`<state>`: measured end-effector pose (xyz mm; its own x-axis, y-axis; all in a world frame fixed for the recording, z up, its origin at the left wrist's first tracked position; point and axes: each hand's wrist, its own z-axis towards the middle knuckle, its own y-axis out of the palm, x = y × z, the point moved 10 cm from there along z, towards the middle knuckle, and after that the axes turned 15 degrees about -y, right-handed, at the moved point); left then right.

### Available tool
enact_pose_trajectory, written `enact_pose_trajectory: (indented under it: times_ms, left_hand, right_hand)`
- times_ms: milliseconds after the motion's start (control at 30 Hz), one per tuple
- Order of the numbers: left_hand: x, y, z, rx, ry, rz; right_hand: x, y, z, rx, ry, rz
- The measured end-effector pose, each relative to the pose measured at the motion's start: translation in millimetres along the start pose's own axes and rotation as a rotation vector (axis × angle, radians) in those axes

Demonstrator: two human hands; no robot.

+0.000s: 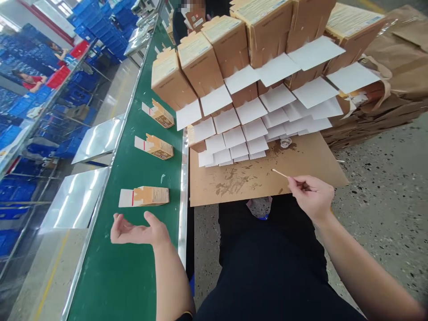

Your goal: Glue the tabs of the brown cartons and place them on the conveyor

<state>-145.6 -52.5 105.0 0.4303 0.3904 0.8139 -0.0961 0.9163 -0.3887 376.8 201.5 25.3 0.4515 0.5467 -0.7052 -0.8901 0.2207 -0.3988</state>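
Observation:
Between the fingertips of my right hand (312,196) is a thin cotton swab (280,173), its tip pointing left above the stained cardboard sheet (267,180). My left hand (138,229) hovers palm up over the green bench, fingers curled loosely and thumb apart, holding nothing. Just beyond it lies a small brown carton (152,195) with its white flap out to the left. Two similar cartons, a middle one (162,148) and a farther one (163,115), lie further up the bench. A small clear cup (285,141) stands on the cardboard beside the stacked boxes.
Stacked brown boxes (197,67) with white flaps sticking out rise ahead of me. Brown paper (401,80) is piled at right. The green bench (113,276) has a metal edge. Blue crates (90,22) and people (33,80) are at far left; another person sits beyond the boxes.

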Motion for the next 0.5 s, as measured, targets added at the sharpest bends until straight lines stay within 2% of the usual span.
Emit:
enact_pose_trajectory:
  times_ms: [33,67,100,167,233,300,333,400,500]
  left_hand:
    - [16,8.4,-1,-0.011,0.041,-0.083]
    - [31,30.0,0,-0.103,0.037,-0.163]
    - [43,59.4,3,-0.220,-0.010,-0.236]
    - [61,130.0,8,-0.440,-0.200,-0.334]
    - [71,200.7,7,-0.610,-0.411,-0.347]
    - [79,257.9,-1,-0.756,-0.550,-0.281]
    - [82,278.7,-6,-0.817,-0.581,-0.228]
    - [86,305.2,-17,-0.915,-0.590,-0.114]
    - [89,316.2,-29,-0.989,-0.579,-0.128]
  right_hand:
    - [5,-9,9,0.019,-0.005,-0.032]
    - [10,-18,21,0.032,-0.014,-0.070]
    - [14,-23,35,0.028,-0.023,-0.111]
    - [23,-24,67,-0.042,-0.019,-0.213]
    - [31,-11,96,-0.186,0.006,-0.297]
    - [36,7,116,-0.321,0.016,-0.349]
    - [37,15,122,-0.370,0.014,-0.370]
    - [39,28,128,-0.437,0.009,-0.408]
    - [42,39,130,-0.485,0.003,-0.427]
